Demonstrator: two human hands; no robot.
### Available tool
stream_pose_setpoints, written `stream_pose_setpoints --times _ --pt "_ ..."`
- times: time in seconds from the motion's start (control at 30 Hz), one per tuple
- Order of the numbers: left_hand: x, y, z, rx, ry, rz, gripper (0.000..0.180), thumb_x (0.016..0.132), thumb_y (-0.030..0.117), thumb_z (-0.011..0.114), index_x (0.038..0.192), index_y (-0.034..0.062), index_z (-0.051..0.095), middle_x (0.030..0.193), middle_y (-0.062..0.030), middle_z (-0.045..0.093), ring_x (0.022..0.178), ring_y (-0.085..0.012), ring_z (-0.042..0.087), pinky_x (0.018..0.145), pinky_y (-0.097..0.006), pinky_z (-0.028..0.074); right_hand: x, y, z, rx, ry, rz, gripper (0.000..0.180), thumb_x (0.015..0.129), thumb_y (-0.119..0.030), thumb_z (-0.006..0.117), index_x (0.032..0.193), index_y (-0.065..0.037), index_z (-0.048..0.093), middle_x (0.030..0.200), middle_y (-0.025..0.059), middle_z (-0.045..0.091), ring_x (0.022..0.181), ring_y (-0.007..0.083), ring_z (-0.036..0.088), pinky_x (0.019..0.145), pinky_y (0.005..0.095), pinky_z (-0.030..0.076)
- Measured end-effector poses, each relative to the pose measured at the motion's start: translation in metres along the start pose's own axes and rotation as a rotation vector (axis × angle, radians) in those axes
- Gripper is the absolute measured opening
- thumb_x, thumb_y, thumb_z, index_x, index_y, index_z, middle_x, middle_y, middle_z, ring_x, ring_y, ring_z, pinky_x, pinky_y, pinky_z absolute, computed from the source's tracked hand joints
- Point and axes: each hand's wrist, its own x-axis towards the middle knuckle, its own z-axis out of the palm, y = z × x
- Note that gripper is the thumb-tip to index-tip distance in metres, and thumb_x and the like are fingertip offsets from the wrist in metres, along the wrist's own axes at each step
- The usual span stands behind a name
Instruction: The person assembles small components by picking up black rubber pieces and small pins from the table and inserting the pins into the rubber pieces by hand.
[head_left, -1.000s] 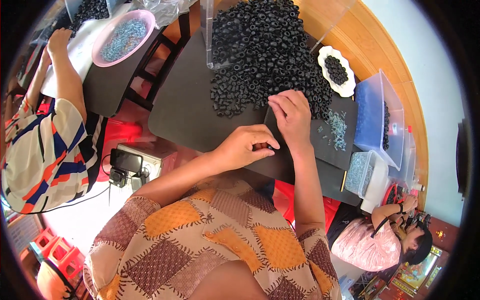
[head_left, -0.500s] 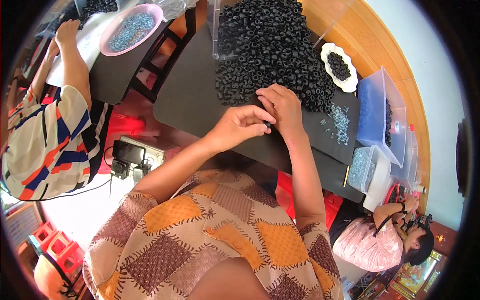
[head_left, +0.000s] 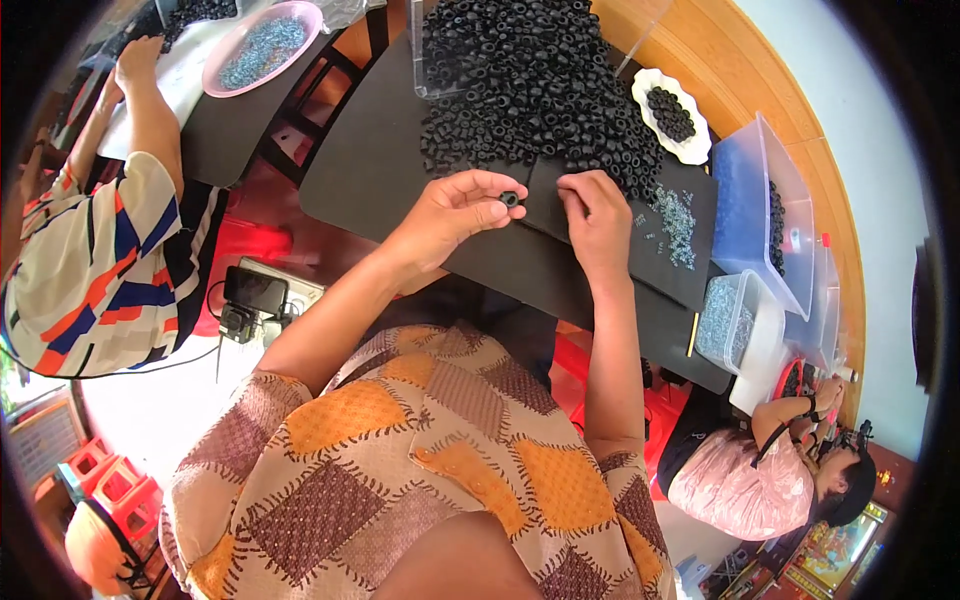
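Between the thumb and fingertips of my left hand is a small black ring-shaped part, its hole visible. My right hand is apart from it on the right, over the dark tabletop, fingers curled and thumb near the index finger. Whatever those fingers pinch, if anything, is hidden. Beyond both hands lies a big heap of similar black parts. Small clear bluish pieces are scattered just right of my right hand.
A white scalloped dish with black parts stands right of the heap. Clear plastic bins and a tub of clear pieces line the right edge. Co-workers sit on the left and lower right. A pink basin is far left.
My hands have drawn apart. The left has moved up and left with the black part; the right has shifted right, away from the heap's front edge.
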Motion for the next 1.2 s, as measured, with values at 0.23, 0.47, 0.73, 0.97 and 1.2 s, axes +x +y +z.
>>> stream_pose_setpoints --times 0.23,0.47,0.73,0.97,1.2 --pt "-0.003 -0.009 -0.006 0.063 -0.020 0.037 0.022 0.092 0.003 0.063 0.115 0.0045 0.063 0.118 -0.0093 0.065 0.106 -0.0196 0.065 0.090 -0.027 0.053 -0.006 -0.005 -0.014 0.101 0.139 0.064 0.016 0.082 -0.001 0.068 0.095 -0.007 0.071 0.092 0.0076 0.065 0.080 0.0261 0.064 0.071 0.0344 0.051" --pt "0.001 -0.009 -0.006 0.091 -0.045 0.009 0.022 0.092 0.002 0.063 0.114 0.0044 0.063 0.116 -0.0087 0.065 0.101 -0.0157 0.066 0.084 -0.025 0.054 -0.059 0.040 -0.066 -0.002 0.463 0.318 0.006 0.088 -0.003 0.067 0.093 -0.002 0.070 0.079 0.0050 0.068 0.068 0.0111 0.062 0.059 0.0240 0.047" --pt "0.001 -0.007 -0.001 0.121 -0.065 0.028 0.026 0.092 0.003 0.064 0.118 0.0028 0.061 0.120 -0.0111 0.064 0.105 -0.0178 0.065 0.089 -0.027 0.053 -0.072 0.047 -0.066 -0.126 0.436 0.324 0.007 0.085 -0.003 0.069 0.092 -0.003 0.069 0.078 0.0068 0.064 0.066 0.0158 0.061 0.062 0.0277 0.048" --pt "-0.001 -0.009 -0.004 0.113 -0.060 0.025 0.028 0.090 0.005 0.067 0.118 0.0040 0.061 0.115 -0.0094 0.065 0.103 -0.0186 0.066 0.087 -0.028 0.052 -0.055 0.049 -0.068 -0.249 0.273 0.345 0.012 0.081 -0.010 0.073 0.092 -0.004 0.070 0.084 0.0096 0.064 0.077 0.0252 0.062 0.071 0.0356 0.049" --pt "-0.003 -0.011 -0.004 0.111 -0.083 0.043 0.026 0.090 0.003 0.067 0.116 0.0061 0.062 0.112 -0.0088 0.065 0.097 -0.0165 0.066 0.085 -0.026 0.053 -0.055 0.062 -0.066 -0.353 0.070 0.410 0.017 0.077 -0.016 0.075 0.090 -0.006 0.070 0.088 0.0094 0.063 0.086 0.0304 0.059 0.079 0.0404 0.046"
